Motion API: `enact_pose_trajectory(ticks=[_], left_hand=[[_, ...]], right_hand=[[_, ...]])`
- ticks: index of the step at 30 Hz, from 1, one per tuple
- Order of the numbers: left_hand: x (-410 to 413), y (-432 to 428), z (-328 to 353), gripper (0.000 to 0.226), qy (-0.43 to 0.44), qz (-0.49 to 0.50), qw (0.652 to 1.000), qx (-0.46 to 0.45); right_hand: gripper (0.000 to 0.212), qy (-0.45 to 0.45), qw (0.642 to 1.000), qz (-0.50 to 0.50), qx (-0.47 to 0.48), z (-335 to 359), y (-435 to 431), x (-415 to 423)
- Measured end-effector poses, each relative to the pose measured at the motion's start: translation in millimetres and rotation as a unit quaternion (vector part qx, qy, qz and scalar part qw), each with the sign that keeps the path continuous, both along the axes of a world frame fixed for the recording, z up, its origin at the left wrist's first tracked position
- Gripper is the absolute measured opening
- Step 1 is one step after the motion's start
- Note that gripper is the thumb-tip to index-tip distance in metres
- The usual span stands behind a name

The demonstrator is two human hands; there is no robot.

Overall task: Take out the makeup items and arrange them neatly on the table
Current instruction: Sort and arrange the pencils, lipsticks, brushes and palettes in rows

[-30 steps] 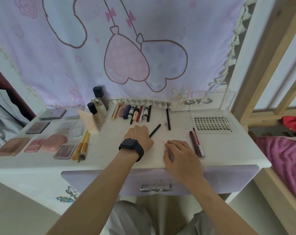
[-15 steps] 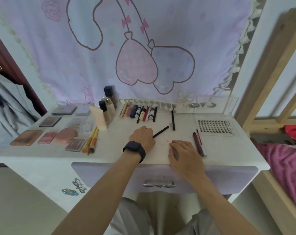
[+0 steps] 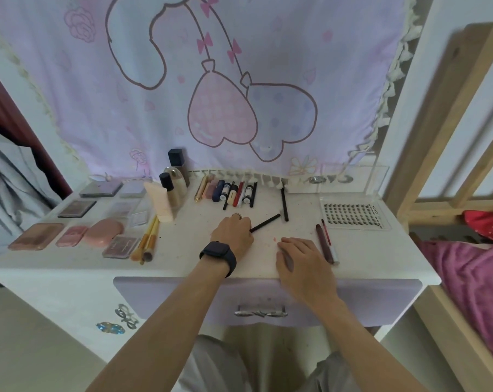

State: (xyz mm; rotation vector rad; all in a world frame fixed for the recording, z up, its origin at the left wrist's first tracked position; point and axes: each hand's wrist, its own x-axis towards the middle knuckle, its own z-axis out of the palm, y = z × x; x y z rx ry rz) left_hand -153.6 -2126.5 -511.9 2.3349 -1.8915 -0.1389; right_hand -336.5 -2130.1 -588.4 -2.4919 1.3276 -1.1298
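Hardly anything on the table [image 3: 366, 250] has shifted since a second ago; only the view has drifted, and both hands stay put. My left hand [image 3: 232, 232] rests on the tabletop near the middle, fingers curled and pinching the near end of a black pencil [image 3: 266, 222], whose far end points right and away towards a second black pencil [image 3: 284, 203]. My right hand [image 3: 301, 258] lies flat near the front edge, fingers loosely straight and close together, holding nothing that I can make out.

As I judge it, the step is to lay this pencil in line with its fellows. The row of tubes and pencils [image 3: 231, 192] at the far edge runs near-to-far, so I would turn the pencil to that heading before setting it down. I would place it just right of the row, parallel and not touching. A light pinch should do, since the thing is thin and would roll. I would keep the wrist low so I do not sweep the two dark red liners [image 3: 324, 244] lying just right of my right hand.
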Motion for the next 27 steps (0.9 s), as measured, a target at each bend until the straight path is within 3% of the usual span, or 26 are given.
enact_pose_trajectory(ticks=[10,15,18,23,27], left_hand=[[10,12,0,0.025,0.026,0.003,0.999,-0.018],[23,33,0,0.022,0.162,-0.002,0.983,-0.087],[25,48,1,0.018,0.220,-0.019,0.967,-0.124],[20,60,5,0.018,0.213,-0.082,0.963,-0.145],[12,62,7,0.017,0.219,-0.093,0.956,-0.172]], right_hand=[[0.025,-0.003,1.000,0.001,0.003,-1,-1,0],[0.025,-0.049,0.996,0.004,0.071,7,0,-2],[0.029,-0.176,0.960,0.019,0.216,26,0,-5],[0.024,-0.362,0.850,0.059,0.379,59,-4,-7],[0.016,-0.388,0.837,0.053,0.382,64,-4,-11]])
